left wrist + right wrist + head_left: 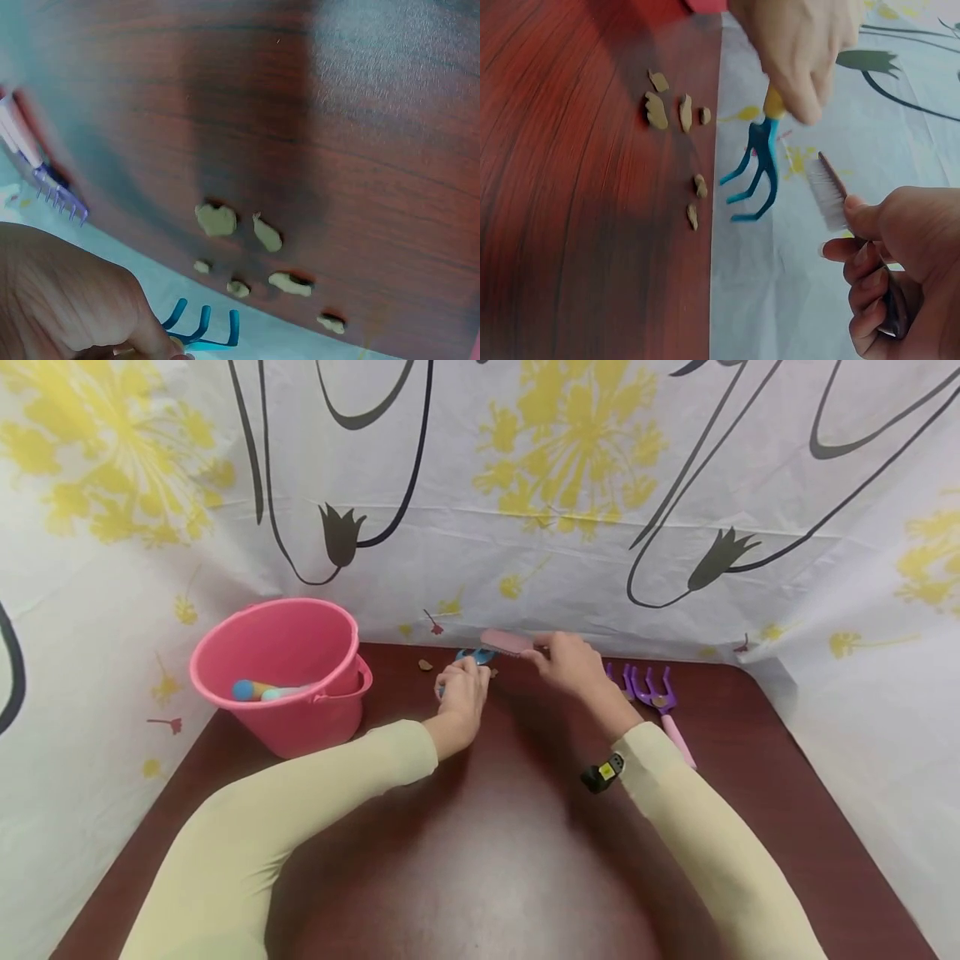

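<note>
My left hand (459, 703) grips the yellow handle of a small blue hand rake (763, 157), its three bent tines pointing away from the fist. In my right hand (573, 667) is a brush (827, 191) with white bristles and a pinkish back, its handle wrapped by the fingers and the thumb near the bristles. In the right wrist view both tools are held over the pale cloth beside the table edge. Several tan lumps (216, 220) lie scattered on the table near that edge, close to the rake's tines. The left palm hides most of the rake's handle in the head view.
A pink bucket (315, 722) stands on the left of the dark wooden table (480, 877), with blue-, yellow- and mint-coloured items (244, 690) inside. Toward the right lie purple rakes (658, 697), one with a pink handle. A flower-patterned cloth (480, 560) hangs behind the table.
</note>
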Available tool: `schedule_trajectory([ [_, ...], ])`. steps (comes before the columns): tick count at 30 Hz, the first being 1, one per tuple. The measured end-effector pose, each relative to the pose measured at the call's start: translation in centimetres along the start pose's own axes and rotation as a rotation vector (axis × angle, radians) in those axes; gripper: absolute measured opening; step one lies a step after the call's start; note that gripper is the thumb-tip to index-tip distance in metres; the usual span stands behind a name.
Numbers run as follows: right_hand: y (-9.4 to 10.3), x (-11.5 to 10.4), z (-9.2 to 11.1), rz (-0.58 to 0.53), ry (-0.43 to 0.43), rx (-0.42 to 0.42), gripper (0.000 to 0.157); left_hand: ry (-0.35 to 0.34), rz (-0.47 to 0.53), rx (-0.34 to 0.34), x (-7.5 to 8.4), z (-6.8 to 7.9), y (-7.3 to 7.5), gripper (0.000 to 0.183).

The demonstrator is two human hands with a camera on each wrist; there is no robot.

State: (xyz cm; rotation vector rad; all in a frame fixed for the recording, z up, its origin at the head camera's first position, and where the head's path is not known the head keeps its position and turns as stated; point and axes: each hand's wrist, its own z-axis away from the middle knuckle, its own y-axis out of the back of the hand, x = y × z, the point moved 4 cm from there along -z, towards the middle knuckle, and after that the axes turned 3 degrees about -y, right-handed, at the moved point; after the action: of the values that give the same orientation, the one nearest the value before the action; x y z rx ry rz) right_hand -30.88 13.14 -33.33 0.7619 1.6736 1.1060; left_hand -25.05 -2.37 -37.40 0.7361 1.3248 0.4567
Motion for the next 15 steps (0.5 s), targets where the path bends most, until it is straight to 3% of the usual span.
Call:
schedule_trajectory([
  [5,0.7,2.1,1.1,-0.049,-0.025,0.033,0.038,-0.002,0.090,0.043,-1.8,0.6,0.4,0.040],
  [15,1.2,5.2,2.7,-0.054,-0.111,0.038,0.034,0.016,0.378,0.139,-5.7,2.1,0.6,0.038],
])
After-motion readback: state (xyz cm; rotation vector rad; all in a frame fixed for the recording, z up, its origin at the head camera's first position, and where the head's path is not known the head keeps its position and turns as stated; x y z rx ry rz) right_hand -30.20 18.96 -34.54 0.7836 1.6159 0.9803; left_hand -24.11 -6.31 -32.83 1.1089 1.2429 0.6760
